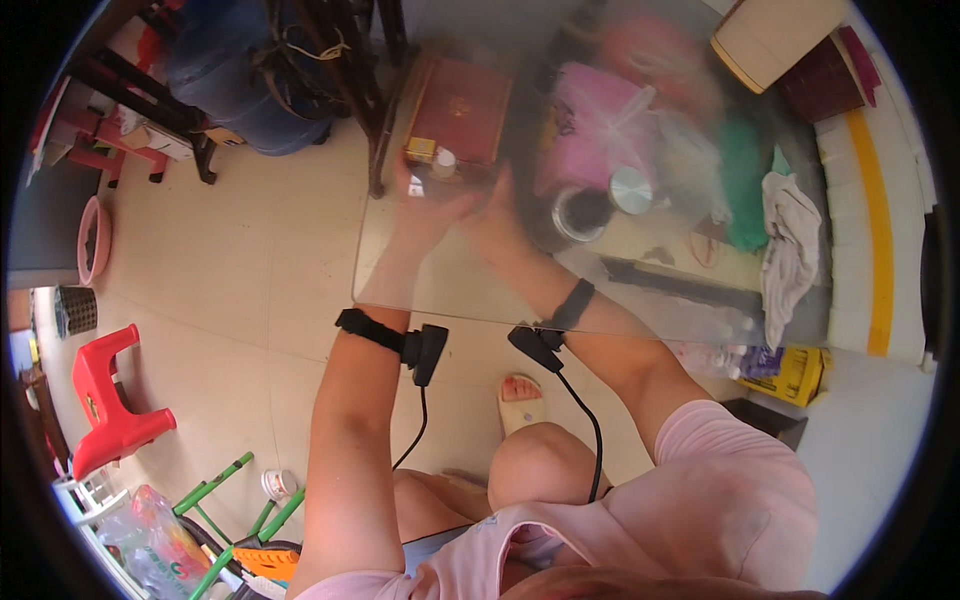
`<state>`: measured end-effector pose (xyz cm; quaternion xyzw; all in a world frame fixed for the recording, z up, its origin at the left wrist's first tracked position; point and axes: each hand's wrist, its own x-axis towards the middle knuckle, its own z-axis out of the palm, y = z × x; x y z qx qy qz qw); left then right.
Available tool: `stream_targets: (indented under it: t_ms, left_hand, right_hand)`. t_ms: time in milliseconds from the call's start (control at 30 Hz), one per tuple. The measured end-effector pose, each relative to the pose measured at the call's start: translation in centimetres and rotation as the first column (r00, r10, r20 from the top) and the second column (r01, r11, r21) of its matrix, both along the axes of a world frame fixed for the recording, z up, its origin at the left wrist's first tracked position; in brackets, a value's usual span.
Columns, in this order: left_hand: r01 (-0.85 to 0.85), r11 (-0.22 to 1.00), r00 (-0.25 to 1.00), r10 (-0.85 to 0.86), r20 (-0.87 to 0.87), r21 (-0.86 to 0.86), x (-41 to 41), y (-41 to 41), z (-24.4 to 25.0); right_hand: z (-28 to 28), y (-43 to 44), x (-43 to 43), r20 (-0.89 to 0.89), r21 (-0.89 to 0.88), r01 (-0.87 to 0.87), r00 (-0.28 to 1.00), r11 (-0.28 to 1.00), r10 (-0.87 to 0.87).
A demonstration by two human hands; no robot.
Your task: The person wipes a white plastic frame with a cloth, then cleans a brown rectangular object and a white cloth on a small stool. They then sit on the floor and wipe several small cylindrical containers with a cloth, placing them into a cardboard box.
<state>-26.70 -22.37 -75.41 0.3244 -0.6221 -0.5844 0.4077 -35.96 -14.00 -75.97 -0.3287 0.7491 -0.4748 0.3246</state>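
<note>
Both my hands are under a clear glass tabletop (450,289) and show hazily through it. My left hand (424,214) is at the left of a dark, glossy object (454,180), and my right hand (491,202) is at its right. Their fingers are blurred, so a firm hold cannot be made out. A round white cap (445,162) and a small yellow box (421,149) show just beyond, by the near edge of a flat red box (461,105). Right of my hands are a wide-mouthed jar (559,217) and a round metal lid (630,190).
A pink package in clear plastic (592,124) and a green bag (742,187) lie farther right. A pale cloth (789,247) is near the tabletop's right side. Dark wooden legs (375,142) stand at the left. A red plastic stool (112,405) is on the tiled floor (225,262).
</note>
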Motion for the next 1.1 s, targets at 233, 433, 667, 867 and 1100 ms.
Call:
stream_targets:
  t_ms: [233,433,667,867,1100]
  left_hand:
    - [-0.18,0.954,0.979,0.198,0.053,-0.24,-2.1,-0.8,-1.1]
    - [-0.359,0.904,0.892,0.406,0.2,-0.234,4.3,2.3,-2.5]
    - [-0.676,0.703,0.693,0.709,0.132,-0.224,18.8,6.9,-1.7]
    - [-0.809,0.572,0.561,0.82,0.115,-0.134,27.0,8.0,-1.1]
    - [-0.882,0.447,0.416,0.888,0.196,-0.151,28.5,8.9,-1.6]
  right_hand:
    - [-4.2,-2.2,-0.7,-0.137,-0.259,-0.079,0.99,0.963,0.044]
    - [-6.9,-0.5,4.2,0.256,-0.289,-0.204,0.925,0.935,0.281]
    - [-1.0,0.2,15.4,-0.043,-0.311,-0.699,0.688,0.644,0.725]
    - [-3.2,-2.2,24.7,-0.104,-0.233,-0.871,0.464,0.432,0.88]
    - [-3.0,-3.7,25.1,-0.02,-0.308,-0.887,0.367,0.344,0.93]
